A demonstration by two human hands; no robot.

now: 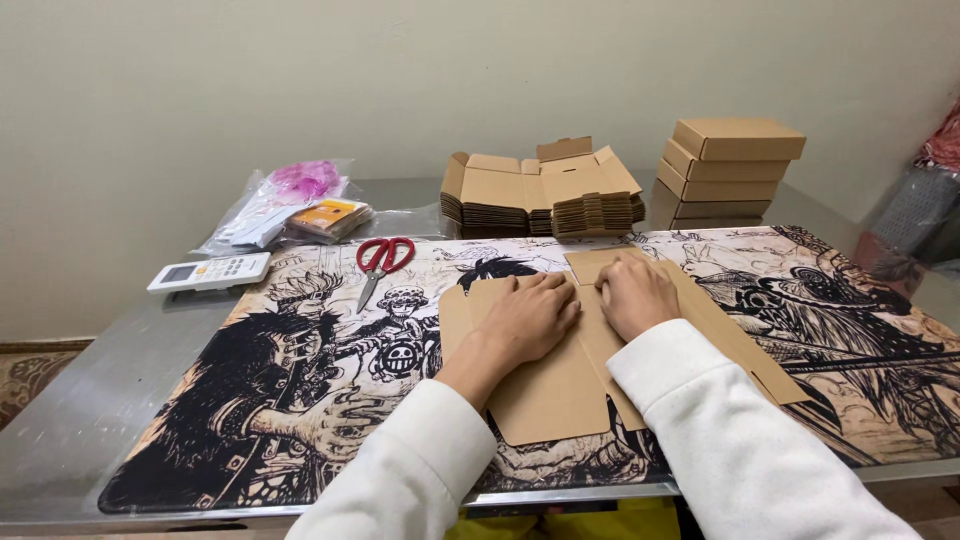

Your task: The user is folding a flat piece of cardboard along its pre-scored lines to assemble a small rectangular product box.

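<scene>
At the far left of the grey table [90, 390] lies a white remote control [210, 271], with a clear bag of pink and orange items [295, 205] behind it and red-handled scissors [381, 262] on the edge of the illustrated desk mat [300, 400]. Further right, the flat cardboard box blank [550, 395] lies on the mat in front of the person, partly under both hands. It looks light, thin and fairly stiff, likely to bend cleanly along its creases and to slide easily on the mat; its flaps and long edges seem the natural places to take hold.

The left hand [525, 320] rests palm down on the blank, fingers stretched out flat and pressing, gripping nothing. The right hand [633, 293], just beside it, has its fingers curled under as it bears on a fold line; whether it pinches a flap cannot be told. Both white sleeves reach forward from below.

Behind them sits a stack of unfolded blanks [540, 195], and at the right a pile of finished boxes [730, 165].
</scene>
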